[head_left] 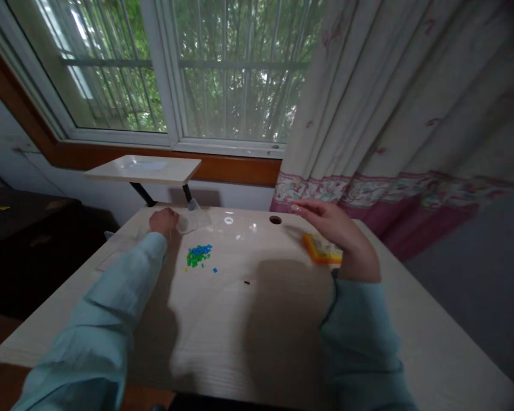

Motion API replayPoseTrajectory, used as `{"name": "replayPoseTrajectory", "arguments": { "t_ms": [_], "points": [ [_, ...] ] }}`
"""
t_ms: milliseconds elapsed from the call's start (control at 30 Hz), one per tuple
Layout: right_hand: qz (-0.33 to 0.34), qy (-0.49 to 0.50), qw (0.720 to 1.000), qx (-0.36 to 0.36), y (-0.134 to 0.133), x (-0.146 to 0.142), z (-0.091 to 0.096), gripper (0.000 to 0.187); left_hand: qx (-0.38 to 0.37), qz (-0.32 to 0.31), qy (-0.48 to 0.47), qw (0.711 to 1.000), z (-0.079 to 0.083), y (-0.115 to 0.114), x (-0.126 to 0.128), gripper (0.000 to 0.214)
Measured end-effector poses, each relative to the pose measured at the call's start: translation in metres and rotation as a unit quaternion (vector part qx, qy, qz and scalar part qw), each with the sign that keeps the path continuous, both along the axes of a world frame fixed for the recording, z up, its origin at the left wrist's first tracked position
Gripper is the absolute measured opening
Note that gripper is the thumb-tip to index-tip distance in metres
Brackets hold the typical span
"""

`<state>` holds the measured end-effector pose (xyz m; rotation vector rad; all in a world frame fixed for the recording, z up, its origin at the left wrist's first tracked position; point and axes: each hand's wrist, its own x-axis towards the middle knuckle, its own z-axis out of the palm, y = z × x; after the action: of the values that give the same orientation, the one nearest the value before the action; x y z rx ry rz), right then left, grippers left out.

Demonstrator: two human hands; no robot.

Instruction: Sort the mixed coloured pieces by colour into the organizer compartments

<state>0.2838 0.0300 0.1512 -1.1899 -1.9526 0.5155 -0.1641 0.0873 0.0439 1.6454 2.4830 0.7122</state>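
Note:
My left hand (163, 221) is at the far left part of the table, its fingers curled closed. Right beside its fingers stands a clear plastic cup (187, 222); whether they grip it is hard to see. My right hand (328, 221) is raised over the right side, thumb and fingertips pinched together, and anything between them is too small to make out. Below and partly behind it lies a flat orange-yellow object (317, 254). A heap of tiny blue and green pieces (198, 255) lies left of the middle. One blue piece (215, 270) sits apart from it.
A small dark piece (247, 282) lies on the pale table (223, 319). Near the back edge is a round cable hole (275, 220). A raised shelf (145, 166) on black legs stands at the back left. Clear plastic (117, 251) lies beside my left forearm. A curtain (346, 142) hangs behind.

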Motion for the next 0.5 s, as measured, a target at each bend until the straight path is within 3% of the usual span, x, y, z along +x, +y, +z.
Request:
{"name": "replayPoseTrajectory", "arguments": {
  "t_ms": [133, 233, 400, 500],
  "points": [
    [-0.144, -0.011, 0.990, -0.002, 0.004, 0.067, -0.011, 0.032, -0.016, 0.027, 0.056, 0.998, -0.009, 0.005, -0.003, 0.031],
    [-0.211, -0.060, 0.973, -0.071, 0.014, 0.098, -0.029, 0.041, -0.001, 0.056, 0.124, 0.991, -0.016, 0.006, -0.008, 0.042],
    [-0.189, -0.212, 0.928, -0.243, 0.026, 0.106, -0.052, 0.073, 0.036, 0.052, 0.100, 0.993, -0.016, 0.001, -0.005, 0.057],
    [-0.163, -0.261, 0.908, -0.285, 0.029, 0.104, -0.064, 0.087, 0.096, -0.015, 0.078, 0.992, -0.012, -0.018, 0.012, 0.058]
  ]
}}
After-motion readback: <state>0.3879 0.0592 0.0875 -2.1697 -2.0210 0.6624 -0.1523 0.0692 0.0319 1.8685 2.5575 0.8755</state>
